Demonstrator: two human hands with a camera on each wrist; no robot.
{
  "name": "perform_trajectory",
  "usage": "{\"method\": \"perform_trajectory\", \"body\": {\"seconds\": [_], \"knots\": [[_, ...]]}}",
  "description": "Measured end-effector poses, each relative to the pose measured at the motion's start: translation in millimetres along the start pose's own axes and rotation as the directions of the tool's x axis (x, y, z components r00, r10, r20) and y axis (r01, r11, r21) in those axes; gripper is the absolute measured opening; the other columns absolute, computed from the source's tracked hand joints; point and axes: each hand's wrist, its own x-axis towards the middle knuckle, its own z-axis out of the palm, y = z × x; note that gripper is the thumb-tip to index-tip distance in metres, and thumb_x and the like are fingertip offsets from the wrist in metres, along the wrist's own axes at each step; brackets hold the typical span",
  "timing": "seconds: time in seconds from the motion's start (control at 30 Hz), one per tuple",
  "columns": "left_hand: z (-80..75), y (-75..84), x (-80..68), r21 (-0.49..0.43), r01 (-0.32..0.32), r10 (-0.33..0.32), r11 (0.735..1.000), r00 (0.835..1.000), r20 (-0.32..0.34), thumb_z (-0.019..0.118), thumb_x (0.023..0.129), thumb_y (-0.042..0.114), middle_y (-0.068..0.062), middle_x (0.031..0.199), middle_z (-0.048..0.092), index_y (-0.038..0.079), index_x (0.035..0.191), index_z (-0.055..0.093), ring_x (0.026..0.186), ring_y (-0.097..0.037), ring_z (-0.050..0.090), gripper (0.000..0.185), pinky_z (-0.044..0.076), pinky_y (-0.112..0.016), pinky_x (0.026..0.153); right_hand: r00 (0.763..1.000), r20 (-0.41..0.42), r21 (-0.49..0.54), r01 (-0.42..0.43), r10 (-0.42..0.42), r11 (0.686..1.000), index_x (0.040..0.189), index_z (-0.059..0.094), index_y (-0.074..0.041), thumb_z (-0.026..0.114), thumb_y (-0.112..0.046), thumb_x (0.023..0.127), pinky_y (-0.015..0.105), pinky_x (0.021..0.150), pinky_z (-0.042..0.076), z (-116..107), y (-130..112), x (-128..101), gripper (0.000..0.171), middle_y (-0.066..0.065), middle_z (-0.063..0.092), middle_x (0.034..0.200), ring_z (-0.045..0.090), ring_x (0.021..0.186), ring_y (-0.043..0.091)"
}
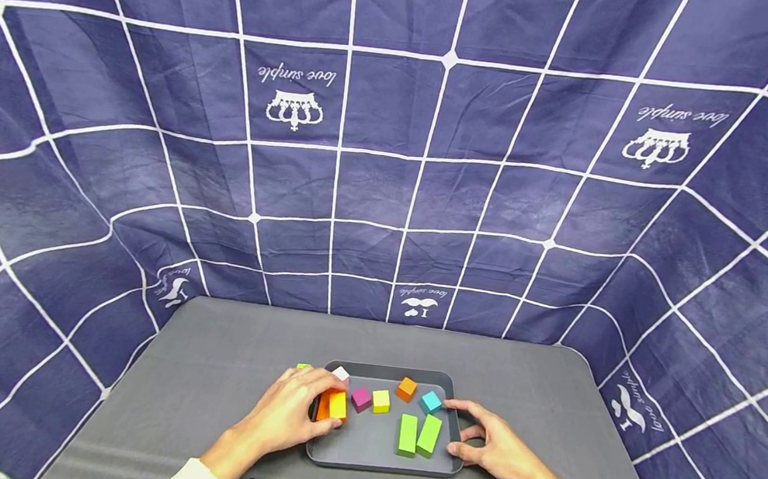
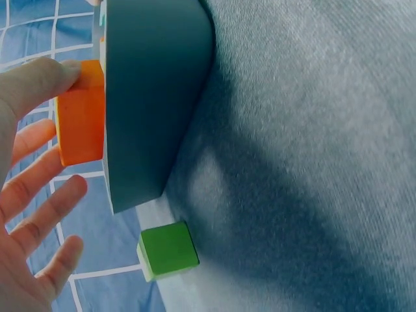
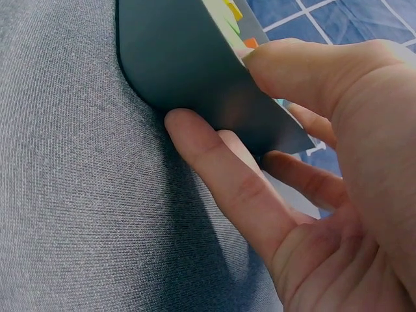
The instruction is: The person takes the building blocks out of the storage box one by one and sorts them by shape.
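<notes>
A dark grey tray (image 1: 369, 445) lies on the grey table with several coloured blocks in it. My left hand (image 1: 296, 410) reaches over the tray's left rim and pinches an orange block (image 2: 81, 120), thumb on top, beside a yellow block (image 1: 338, 405). In the left wrist view the other fingers of the left hand (image 2: 26, 214) spread out loosely beside the tray's outer wall (image 2: 156, 97). My right hand (image 1: 485, 441) grips the tray's right edge, thumb over the rim and fingers (image 3: 214, 162) against the tray's outer wall (image 3: 182, 58).
In the tray lie a white cube (image 1: 341, 374), a magenta cube (image 1: 361, 399), a yellow cube (image 1: 380, 401), an orange cube (image 1: 406, 389), a cyan cube (image 1: 431, 401) and two long green blocks (image 1: 417, 435). A green cube (image 2: 168, 250) sits on the table outside the tray. Blue checked cloth surrounds the table.
</notes>
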Motion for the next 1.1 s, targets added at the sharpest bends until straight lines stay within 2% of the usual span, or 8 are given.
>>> {"method": "perform_trajectory", "body": {"seconds": [0.2, 0.3, 0.47, 0.6, 0.87, 1.1], "knots": [[-1.7, -5.0, -0.6, -0.006, -0.011, 0.011, 1.000, 0.999, -0.051, 0.108, 0.080, 0.036, 0.015, 0.125, 0.082, 0.029, 0.129, 0.083, 0.116, -0.013, 0.078, 0.056, 0.059, -0.043, 0.094, 1.000, 0.006, 0.004, 0.013, -0.013, 1.000, 0.170, 0.050, 0.000, 0.085, -0.008, 0.105, 0.035, 0.072, 0.071, -0.4, 0.3, -1.8, 0.074, 0.023, 0.084, 0.108, 0.082, 0.083, 0.014], [-3.1, -7.2, -1.2, -0.022, 0.005, -0.006, 1.000, 0.999, -0.049, 0.108, 0.080, 0.034, 0.015, 0.126, 0.082, 0.030, 0.129, 0.082, 0.117, -0.013, 0.078, 0.055, 0.062, -0.045, 0.097, 1.000, 0.007, 0.008, 0.013, -0.013, 1.000, 0.170, 0.050, 0.000, 0.085, -0.008, 0.106, 0.036, 0.072, 0.071, -0.4, 0.1, -2.4, 0.074, 0.023, 0.084, 0.108, 0.082, 0.084, 0.014], [-5.6, -11.9, -2.1, -0.059, 0.020, -0.022, 0.998, 0.999, -0.033, 0.107, 0.083, 0.028, 0.012, 0.127, 0.082, 0.022, 0.129, 0.083, 0.116, -0.016, 0.078, 0.052, 0.066, -0.046, 0.103, 1.000, 0.005, 0.021, 0.002, -0.002, 1.000, 0.171, 0.049, -0.001, 0.085, -0.008, 0.106, 0.037, 0.073, 0.072, -0.5, -0.5, -2.7, 0.075, 0.024, 0.083, 0.111, 0.082, 0.087, 0.015], [-7.2, -16.3, -4.2, -0.082, 0.021, -0.024, 0.996, 0.999, -0.042, 0.107, 0.083, 0.023, 0.010, 0.126, 0.081, 0.019, 0.128, 0.083, 0.115, -0.015, 0.077, 0.052, 0.068, -0.044, 0.102, 1.000, -0.002, 0.021, -0.007, 0.007, 1.000, 0.171, 0.049, -0.001, 0.085, -0.008, 0.106, 0.034, 0.074, 0.071, -0.6, -1.4, -2.8, 0.075, 0.024, 0.082, 0.112, 0.082, 0.088, 0.015], [-11.0, -25.6, -11.2, -0.072, 0.039, -0.045, 0.997, 0.996, -0.075, 0.109, 0.080, 0.021, 0.010, 0.126, 0.080, 0.017, 0.128, 0.083, 0.117, -0.015, 0.078, 0.054, 0.068, -0.044, 0.103, 1.000, -0.003, 0.014, -0.006, 0.006, 1.000, 0.171, 0.049, -0.001, 0.085, -0.008, 0.105, 0.034, 0.074, 0.071, 0.5, -2.0, -3.9, 0.076, 0.023, 0.083, 0.110, 0.082, 0.086, 0.015], [-14.6, -37.1, -14.9, -0.075, 0.083, -0.088, 0.994, 0.994, -0.064, 0.108, 0.082, 0.021, 0.010, 0.127, 0.081, 0.017, 0.131, 0.084, 0.119, -0.016, 0.078, 0.054, 0.068, -0.045, 0.104, 1.000, -0.008, 0.018, -0.018, 0.018, 1.000, 0.172, 0.050, -0.003, 0.085, -0.008, 0.106, 0.032, 0.074, 0.070, 1.0, -1.2, -2.1, 0.075, 0.022, 0.083, 0.109, 0.081, 0.087, 0.015]]}}
